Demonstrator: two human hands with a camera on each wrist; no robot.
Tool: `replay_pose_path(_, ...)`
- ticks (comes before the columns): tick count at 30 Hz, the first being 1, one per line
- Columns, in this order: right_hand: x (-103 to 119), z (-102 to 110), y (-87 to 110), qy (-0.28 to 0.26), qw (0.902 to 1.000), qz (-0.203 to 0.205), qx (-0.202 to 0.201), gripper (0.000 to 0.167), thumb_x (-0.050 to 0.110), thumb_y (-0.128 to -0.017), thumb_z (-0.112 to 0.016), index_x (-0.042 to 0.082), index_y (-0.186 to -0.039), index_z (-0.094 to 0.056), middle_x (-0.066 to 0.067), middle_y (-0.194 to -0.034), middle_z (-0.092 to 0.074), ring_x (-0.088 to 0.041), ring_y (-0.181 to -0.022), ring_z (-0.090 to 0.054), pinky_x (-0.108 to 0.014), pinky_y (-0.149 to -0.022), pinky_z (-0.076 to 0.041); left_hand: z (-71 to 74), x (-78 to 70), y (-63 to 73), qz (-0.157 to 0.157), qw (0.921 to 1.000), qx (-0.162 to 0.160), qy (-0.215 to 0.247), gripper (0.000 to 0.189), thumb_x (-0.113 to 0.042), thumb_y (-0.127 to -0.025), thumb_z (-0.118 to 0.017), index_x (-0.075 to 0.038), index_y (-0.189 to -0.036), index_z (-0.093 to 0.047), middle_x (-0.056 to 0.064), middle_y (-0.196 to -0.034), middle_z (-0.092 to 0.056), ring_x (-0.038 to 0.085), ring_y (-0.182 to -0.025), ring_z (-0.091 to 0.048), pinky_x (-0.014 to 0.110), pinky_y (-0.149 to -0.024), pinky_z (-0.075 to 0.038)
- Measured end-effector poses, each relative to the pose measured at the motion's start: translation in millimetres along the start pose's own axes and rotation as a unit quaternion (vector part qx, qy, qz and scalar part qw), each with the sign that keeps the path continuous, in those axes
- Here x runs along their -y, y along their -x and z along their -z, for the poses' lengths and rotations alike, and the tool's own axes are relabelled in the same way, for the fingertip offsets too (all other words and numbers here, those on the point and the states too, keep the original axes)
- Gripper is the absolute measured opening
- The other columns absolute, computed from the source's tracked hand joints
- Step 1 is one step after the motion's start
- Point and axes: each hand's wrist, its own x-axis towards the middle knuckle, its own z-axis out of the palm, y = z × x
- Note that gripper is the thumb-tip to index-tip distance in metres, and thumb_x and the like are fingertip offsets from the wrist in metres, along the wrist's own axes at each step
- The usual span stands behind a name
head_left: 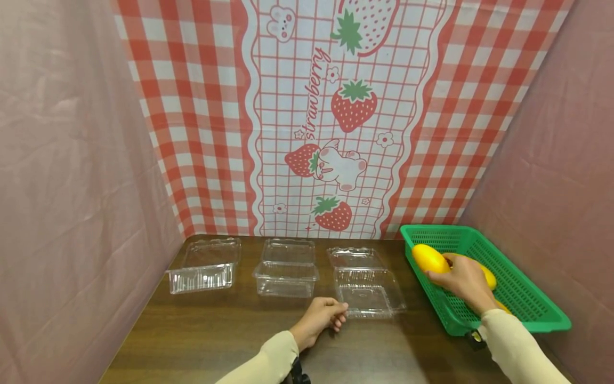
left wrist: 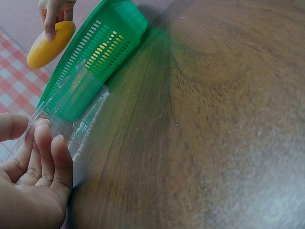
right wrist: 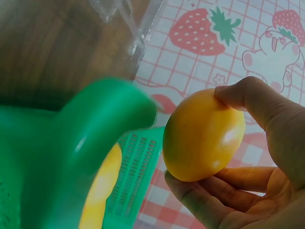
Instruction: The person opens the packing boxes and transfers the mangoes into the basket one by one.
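Observation:
My right hand (head_left: pixel 462 280) grips a yellow mango (head_left: pixel 430 259) by one end, above the left rim of a green basket (head_left: pixel 532 304). In the right wrist view the thumb presses the top of the mango (right wrist: pixel 202 138), with fingertips under it. More mangoes (head_left: pixel 485 276) lie in the basket, partly hidden by the hand. My left hand (head_left: pixel 320 318) pinches the near left edge of a clear plastic clamshell box (head_left: pixel 366 300), its lid folded back. In the left wrist view the thin plastic edge runs between thumb and fingers (left wrist: pixel 44 140).
Two more clear clamshell boxes, one in the middle (head_left: pixel 286 280) and one at the left (head_left: pixel 201 278), stand with lids raised toward the back. A checked strawberry-print cloth (head_left: pixel 316 117) hangs behind the brown table (head_left: pixel 230 330). Pinkish curtains (head_left: pixel 72 186) flank both sides.

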Motion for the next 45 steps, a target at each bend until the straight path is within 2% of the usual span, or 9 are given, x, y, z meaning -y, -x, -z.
replay_pose_path(3, -7, 3, 0.6, 0.001, 1.0000, -0.001, -0.002, 0.076, 0.045, -0.087, -0.081, -0.014, -0.131, -0.059, -0.022, -0.102, -0.069, -0.027, -0.075, -0.054, -0.033, -0.059, -0.041, 0.2, -0.6, -0.7, 0.000, 1.0000, 0.002, 0.001, 0.024, -0.012, -0.097, -0.069, 0.011, -0.092, -0.067, 0.002, -0.070, -0.062, 0.009, -0.056, -0.053, 0.020, -0.052, -0.049)
replay_pose_path(7, -15, 4, 2.4, 0.000, 0.9999, -0.010, -0.003, 0.076, 0.045, -0.086, -0.081, -0.011, -0.133, -0.059, -0.021, -0.102, -0.070, -0.027, -0.074, -0.053, -0.034, -0.059, -0.039, 0.5, -0.5, -1.5, 0.001, 1.0000, 0.002, 0.002, 0.022, -0.012, -0.097, -0.069, 0.009, -0.090, -0.067, 0.002, -0.070, -0.063, 0.009, -0.056, -0.053, 0.019, -0.052, -0.050)
replay_pose_path(15, -31, 7, 8.9, 0.004, 0.9990, -0.041, 0.017, 0.067, 0.045, -0.087, -0.079, -0.013, -0.118, -0.062, -0.009, -0.081, -0.060, -0.026, -0.069, -0.050, -0.034, -0.056, -0.038, 0.5, -2.5, -1.0, 0.005, 1.0000, 0.002, -0.004, 0.024, -0.011, -0.098, -0.068, 0.012, -0.092, -0.067, 0.002, -0.070, -0.063, 0.008, -0.056, -0.053, 0.019, -0.051, -0.050)
replay_pose_path(22, -43, 7, 12.4, 0.015, 0.9981, -0.052, 0.030, 0.075, 0.046, -0.087, -0.079, -0.018, -0.122, -0.059, -0.016, -0.087, -0.063, -0.028, -0.072, -0.051, -0.034, -0.057, -0.038, 0.4, -1.9, -0.5, 0.008, 0.9999, -0.001, -0.009, 0.025, -0.012, -0.098, -0.069, 0.012, -0.092, -0.067, 0.002, -0.071, -0.063, 0.008, -0.056, -0.053, 0.019, -0.051, -0.049)
replay_pose_path(30, -51, 1, 20.2, 0.010, 0.9967, -0.065, 0.048, 0.078, 0.044, -0.086, -0.079, -0.021, -0.123, -0.057, -0.010, -0.079, -0.059, -0.025, -0.068, -0.051, -0.034, -0.056, -0.040, -0.3, 1.4, -0.6, 0.007, 0.9999, -0.002, -0.008, 0.025, -0.013, -0.097, -0.069, 0.012, -0.093, -0.068, 0.002, -0.071, -0.063, 0.009, -0.056, -0.053, 0.019, -0.051, -0.049)
replay_pose_path(33, -55, -2, 22.3, 0.013, 0.9970, -0.061, 0.045, 0.071, 0.043, -0.085, -0.080, -0.018, -0.117, -0.062, -0.008, -0.075, -0.056, -0.024, -0.066, -0.049, -0.034, -0.055, -0.039, 0.1, 2.2, 0.2, 0.010, 0.9999, 0.001, -0.006, 0.025, -0.013, -0.097, -0.070, 0.012, -0.093, -0.068, 0.002, -0.071, -0.063, 0.009, -0.056, -0.053, 0.019, -0.051, -0.049)
replay_pose_path(36, -59, -5, 23.6, 0.016, 0.9973, -0.056, 0.044, 0.057, 0.042, -0.084, -0.081, -0.010, -0.104, -0.066, -0.006, -0.070, -0.051, -0.023, -0.063, -0.047, -0.033, -0.054, -0.037, 0.4, 1.9, 0.4, 0.011, 0.9999, 0.003, -0.003, 0.025, -0.012, -0.097, -0.070, 0.012, -0.092, -0.067, 0.002, -0.071, -0.063, 0.009, -0.056, -0.054, 0.019, -0.051, -0.050)
replay_pose_path(41, -64, -9, 23.5, 0.016, 0.9972, -0.053, 0.050, 0.042, 0.039, -0.083, -0.082, 0.001, -0.087, -0.064, -0.004, -0.067, -0.049, -0.022, -0.061, -0.047, -0.033, -0.054, -0.038, 0.6, 0.0, -0.6, 0.006, 1.0000, 0.001, -0.003, 0.026, -0.013, -0.097, -0.070, 0.012, -0.092, -0.068, 0.002, -0.071, -0.064, 0.008, -0.056, -0.054, 0.019, -0.052, -0.050)
replay_pose_path(45, -66, -10, 23.5, 0.013, 0.9959, -0.059, 0.067, 0.037, 0.036, -0.082, -0.081, 0.004, -0.082, -0.062, -0.004, -0.067, -0.050, -0.022, -0.061, -0.047, -0.033, -0.054, -0.038, 0.3, 0.0, -0.4, 0.007, 1.0000, 0.001, -0.002, 0.025, -0.013, -0.097, -0.069, 0.012, -0.091, -0.068, 0.002, -0.071, -0.063, 0.008, -0.056, -0.053, 0.019, -0.052, -0.050)
